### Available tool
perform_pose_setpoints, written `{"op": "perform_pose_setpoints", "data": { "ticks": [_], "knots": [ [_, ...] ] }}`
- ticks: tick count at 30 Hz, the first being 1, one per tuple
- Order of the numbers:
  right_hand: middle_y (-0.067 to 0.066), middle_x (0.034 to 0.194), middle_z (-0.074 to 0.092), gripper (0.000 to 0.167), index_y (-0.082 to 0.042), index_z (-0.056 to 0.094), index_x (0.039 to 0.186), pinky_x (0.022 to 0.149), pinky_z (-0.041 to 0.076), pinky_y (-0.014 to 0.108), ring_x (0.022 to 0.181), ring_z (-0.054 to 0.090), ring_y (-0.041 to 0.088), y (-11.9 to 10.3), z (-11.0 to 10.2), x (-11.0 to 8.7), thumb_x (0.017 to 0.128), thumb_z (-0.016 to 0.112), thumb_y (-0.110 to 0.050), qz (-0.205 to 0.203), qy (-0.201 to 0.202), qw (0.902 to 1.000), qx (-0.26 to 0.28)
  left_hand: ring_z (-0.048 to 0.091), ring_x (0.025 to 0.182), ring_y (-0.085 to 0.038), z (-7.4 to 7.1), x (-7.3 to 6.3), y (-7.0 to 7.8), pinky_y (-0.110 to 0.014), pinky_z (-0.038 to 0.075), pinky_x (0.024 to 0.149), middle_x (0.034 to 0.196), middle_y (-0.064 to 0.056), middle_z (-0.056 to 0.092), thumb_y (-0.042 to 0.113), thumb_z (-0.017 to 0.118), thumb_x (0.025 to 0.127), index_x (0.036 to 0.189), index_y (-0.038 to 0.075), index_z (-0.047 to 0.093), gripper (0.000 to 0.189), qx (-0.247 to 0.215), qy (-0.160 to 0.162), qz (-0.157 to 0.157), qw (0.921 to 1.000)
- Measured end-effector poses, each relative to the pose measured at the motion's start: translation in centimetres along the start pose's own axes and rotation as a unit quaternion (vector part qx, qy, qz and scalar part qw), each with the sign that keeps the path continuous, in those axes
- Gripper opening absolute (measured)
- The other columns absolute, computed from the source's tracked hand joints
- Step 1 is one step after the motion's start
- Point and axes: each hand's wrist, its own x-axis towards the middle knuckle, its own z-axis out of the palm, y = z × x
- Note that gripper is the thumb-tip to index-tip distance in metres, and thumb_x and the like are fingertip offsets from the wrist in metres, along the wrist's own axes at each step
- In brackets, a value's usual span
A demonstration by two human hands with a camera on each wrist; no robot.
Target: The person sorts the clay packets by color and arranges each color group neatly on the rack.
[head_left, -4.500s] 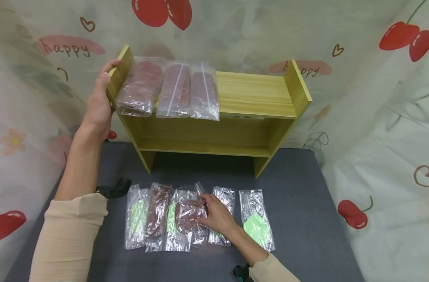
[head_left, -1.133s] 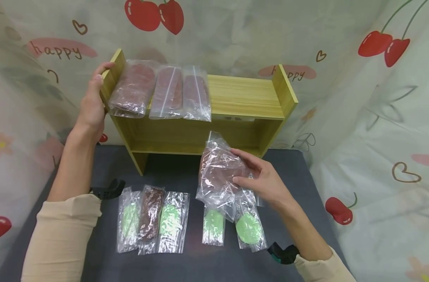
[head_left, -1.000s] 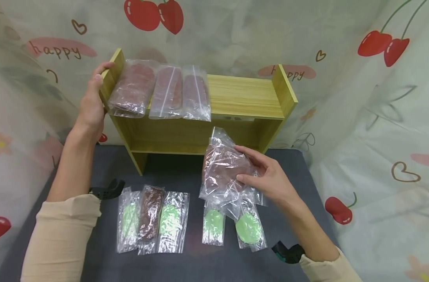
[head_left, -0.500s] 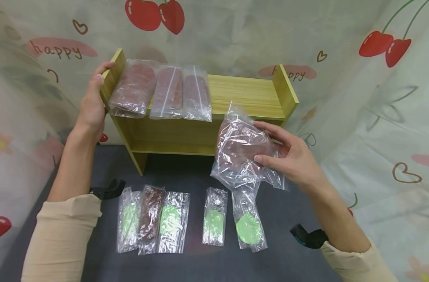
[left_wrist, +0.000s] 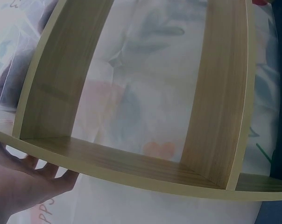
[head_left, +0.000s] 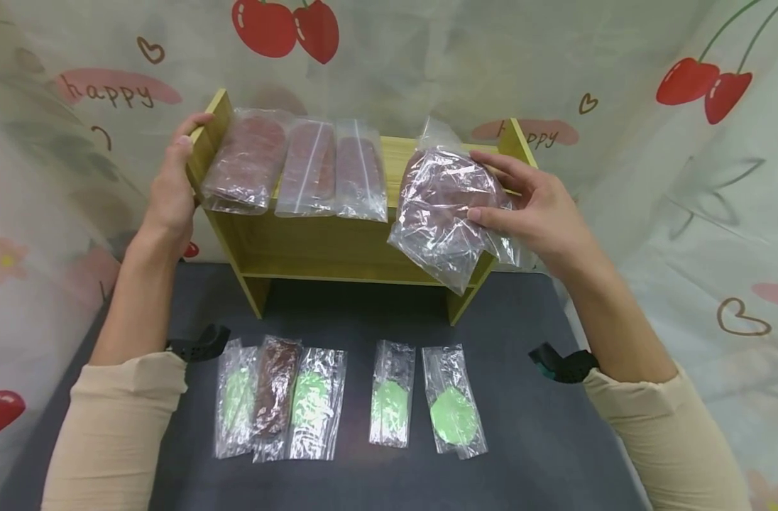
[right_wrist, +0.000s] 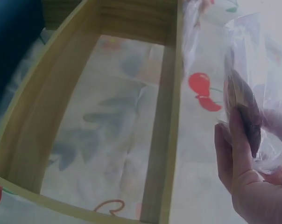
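My left hand (head_left: 174, 188) grips the left side panel of a small wooden shelf (head_left: 357, 245); in the left wrist view its fingers (left_wrist: 61, 179) are bent against the panel's outside. My right hand (head_left: 545, 216) pinches a clear plastic bag (head_left: 445, 188) with a flat reddish-brown piece inside, thumb on the near face. The bag overlaps the right part of the upper shelf in the head view. In the right wrist view, the piece (right_wrist: 246, 105) is seen edge-on, beside the shelf frame. Three zip bags of similar reddish pieces (head_left: 251, 156) lean side by side on the upper shelf's left part.
On the dark table (head_left: 523, 426) lie bags with green pieces (head_left: 237, 397), one bag with a brown piece (head_left: 277, 390) among them at left, and two green ones (head_left: 453, 415) at right. The lower shelf (head_left: 357, 272) is bare. A printed curtain (head_left: 427, 64) surrounds the table.
My right hand has picked up the reddish-brown bag from among the table bags and raised it, up and right, to the upper shelf's height. The left hand has kept its grip.
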Motion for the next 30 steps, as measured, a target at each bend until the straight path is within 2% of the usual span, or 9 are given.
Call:
{"op": "perform_pose_setpoints", "data": {
  "ticks": [5,9,18,23,27,30],
  "knots": [
    [0.012,0.140,0.052,0.062,-0.024,0.054,0.142,0.079,0.054,0.024,0.115,0.056,0.027,0.1,0.3,2.8,0.086,0.076,-0.006,0.033,0.018,0.9992,0.011,0.044,0.099,-0.019,0.0,-0.1,-0.2,-0.035,0.036,0.080,0.120,-0.005,0.040,0.035,0.024,0.105,0.143,0.033,0.046,0.043,0.006,0.003,0.007,0.9999],
    [0.011,0.142,0.050,0.059,-0.024,0.056,0.140,0.080,0.054,0.024,0.120,0.054,0.025,0.4,0.4,4.5,0.087,0.077,-0.009,0.045,0.034,0.9984,-0.001,0.043,0.101,-0.019,0.0,0.0,-0.3,-0.037,0.034,0.082,0.121,-0.005,0.039,0.036,0.024,0.106,0.143,0.034,0.046,0.043,0.012,0.004,0.010,0.9999],
    [0.010,0.146,0.050,0.058,-0.026,0.058,0.140,0.080,0.053,0.021,0.119,0.054,0.023,1.4,0.4,7.1,0.087,0.076,-0.010,0.078,0.050,0.9957,-0.003,0.040,0.105,-0.019,0.1,0.3,-0.4,-0.039,0.031,0.084,0.125,-0.005,0.037,0.035,0.024,0.105,0.143,0.034,0.046,0.043,0.015,0.004,0.010,0.9998],
    [0.012,0.144,0.051,0.058,-0.022,0.058,0.141,0.082,0.050,0.021,0.119,0.053,0.021,2.3,0.6,8.2,0.087,0.075,-0.007,0.067,0.055,0.9962,-0.011,0.042,0.102,-0.020,0.2,0.2,-0.5,-0.039,0.033,0.082,0.122,-0.005,0.039,0.035,0.025,0.105,0.143,0.033,0.046,0.044,0.020,0.001,0.015,0.9997],
    [0.014,0.139,0.055,0.057,-0.019,0.057,0.141,0.086,0.047,0.024,0.114,0.055,0.020,2.9,0.9,8.8,0.087,0.075,-0.010,0.030,0.056,0.9946,-0.083,0.042,0.103,-0.020,0.0,0.1,-0.4,-0.041,0.029,0.085,0.123,-0.004,0.038,0.036,0.025,0.104,0.143,0.032,0.045,0.044,0.012,-0.002,0.013,0.9998],
    [0.013,0.136,0.058,0.056,-0.018,0.058,0.139,0.090,0.044,0.026,0.113,0.055,0.018,3.1,1.1,8.9,0.087,0.075,-0.012,0.001,0.066,0.9870,-0.147,0.041,0.104,-0.020,-0.1,0.2,-0.4,-0.041,0.029,0.086,0.124,-0.004,0.037,0.036,0.025,0.105,0.143,0.032,0.045,0.044,0.007,-0.005,0.011,0.9999]
  ]
}}
